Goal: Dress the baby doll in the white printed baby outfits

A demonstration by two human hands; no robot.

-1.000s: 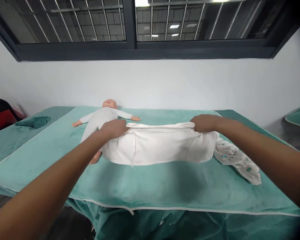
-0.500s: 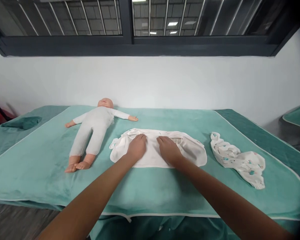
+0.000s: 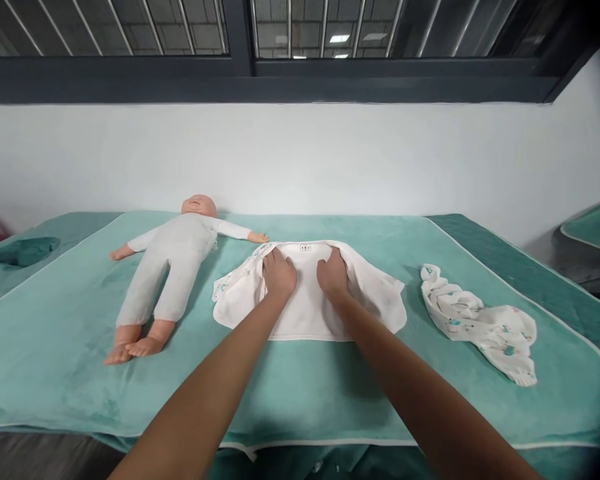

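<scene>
**Both hands on a white garment (image 3: 307,323) spread at the middle of the green cover (image 3: 70,320)**

I can make out one piece of writing, a small neck label (image 3: 305,247) with dark marks inside a thin outline; it is too small for me to read, and I can name no brand from it. The white garment lies between the middle of the green cover and its far edge; its neckline curves toward the far edge, its hem runs nearly straight along the side facing me, and its broad face is plain white, with small teal and dark prints along the left side.

My left hand (image 3: 280,272) and right hand (image 3: 333,272) are apart, with a strip of white cloth between them; both touch the garment near the neckline, the fingers partly hidden by its folds, so I cannot tell whether either one grips the cloth.

To the left a baby doll (image 3: 177,240) in white lies on its back, arms spread, head by the far edge, one hand close to the garment's upper left; toward the right edge sits a crumpled printed cloth (image 3: 480,320), clear of the garment; a white wall (image 3: 300,160) stands behind the far edge.
</scene>
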